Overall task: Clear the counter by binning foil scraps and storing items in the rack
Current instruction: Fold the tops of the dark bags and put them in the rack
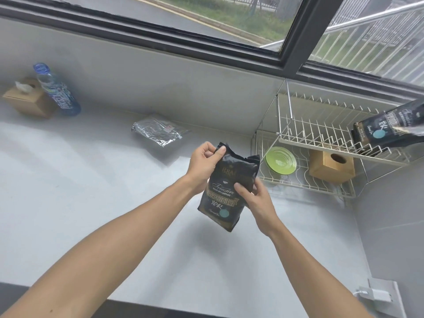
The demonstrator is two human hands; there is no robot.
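Left hand (203, 166): fingers are closing on the top corner of the black coffee bag (227, 187).
Right hand (252, 195): fingers are wrapping the bag's right edge; it is hanging above the counter (91, 203).
Done: a matching second bag (390, 129) is lying on the rack (321, 134), right of the fingers.
Left: foil pack (158, 131), beyond the left fingers, possibly scrap; bottle (57, 90) and tissue box (27, 99), far left.

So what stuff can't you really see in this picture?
Head view only:
- Second black coffee bag on the wire rack's upper shelf: cut off by the right edge.
- Crinkled silver foil packet: label too small to read.
- Held black coffee bag: corners hidden by left hand and right hand.
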